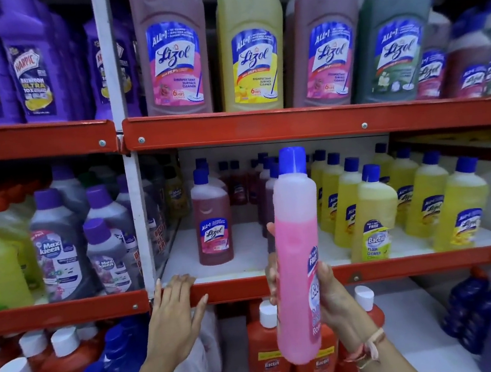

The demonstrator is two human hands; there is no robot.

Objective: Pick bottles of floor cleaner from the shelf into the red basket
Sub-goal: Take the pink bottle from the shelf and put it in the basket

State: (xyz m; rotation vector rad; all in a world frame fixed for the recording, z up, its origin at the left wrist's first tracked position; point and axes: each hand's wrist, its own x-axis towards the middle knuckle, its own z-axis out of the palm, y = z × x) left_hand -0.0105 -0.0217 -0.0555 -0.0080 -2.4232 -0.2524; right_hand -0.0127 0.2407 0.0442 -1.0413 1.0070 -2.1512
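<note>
While right hand [330, 295] grips pink bottle [297, 259], left hand [173, 316] on shelf edge [234, 288]

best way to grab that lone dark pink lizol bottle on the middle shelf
Grip the dark pink Lizol bottle around its flat-sided body below the shoulder, coming straight in from the front. It stands upright near the shelf edge with bare space on both sides, and the left hand is free, resting there.

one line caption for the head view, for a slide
Right hand holds a pink floor-cleaner bottle upright before the shelf while the left hand rests on its red edge.
</note>
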